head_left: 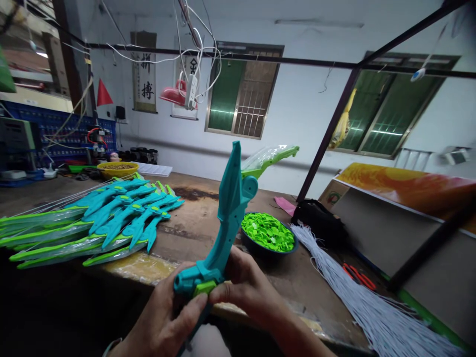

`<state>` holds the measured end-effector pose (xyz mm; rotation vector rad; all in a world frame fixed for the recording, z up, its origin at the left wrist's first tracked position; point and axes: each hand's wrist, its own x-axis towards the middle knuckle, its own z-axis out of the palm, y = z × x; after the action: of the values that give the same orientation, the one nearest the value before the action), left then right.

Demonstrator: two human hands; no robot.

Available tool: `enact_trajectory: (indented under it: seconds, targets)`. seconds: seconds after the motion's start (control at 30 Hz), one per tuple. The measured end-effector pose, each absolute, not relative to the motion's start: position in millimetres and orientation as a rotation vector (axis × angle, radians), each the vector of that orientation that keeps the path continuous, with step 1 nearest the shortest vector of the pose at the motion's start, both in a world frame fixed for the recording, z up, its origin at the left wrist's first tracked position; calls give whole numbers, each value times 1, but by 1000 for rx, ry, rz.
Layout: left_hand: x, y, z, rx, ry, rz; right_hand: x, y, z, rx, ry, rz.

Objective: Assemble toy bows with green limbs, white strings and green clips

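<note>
Currently, at the near edge of the workbench:

- Teal toy sword (228, 208): held upright, long axis running from the hands up toward 12 o'clock, tip leaning slightly to 1 o'clock; hilt at the bottom, between both hands.
- Small green piece (204, 287): sits on the hilt at its lower end, touching the fingertips of both hands.
- Left hand (163, 322): at 7 o'clock of the hilt, fingers wrapped under it, thumb pressed up against the green piece; closed on the sword.
- Right hand (249, 287): at 4 o'clock of the hilt, fingers pinched on the green piece and the hilt's side; both hands equally near.
- Bowl of green pieces (268, 233): on the bench at 2 o'clock of the hands, near, just right of the blade.
- Pile of bagged swords (96, 223): lying flat at 10 o'clock, well apart from the hands.
- Bundle of white cords (357, 297): fanned out at 3 o'clock, with red scissors (359, 276) beside it.
- Yellow bowl (117, 169): far at 11 o'clock.
- Nothing lies between the hands and the bowl of green pieces.
</note>
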<state>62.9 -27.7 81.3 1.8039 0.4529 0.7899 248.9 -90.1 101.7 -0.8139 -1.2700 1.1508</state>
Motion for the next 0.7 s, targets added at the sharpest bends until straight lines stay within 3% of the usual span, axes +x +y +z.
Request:
enact_trajectory:
  seconds: [0.23, 0.5, 0.7]
  targets:
    - [60, -36, 79, 1751, 474, 765, 240, -100, 97, -787, -1289, 1125]
    - [61, -32, 61, 1798, 653, 882, 226, -104, 75, -1043, -1181, 927]
    - [63, -1, 50, 1199, 732, 659, 280, -65, 41, -1533, -1511, 658]
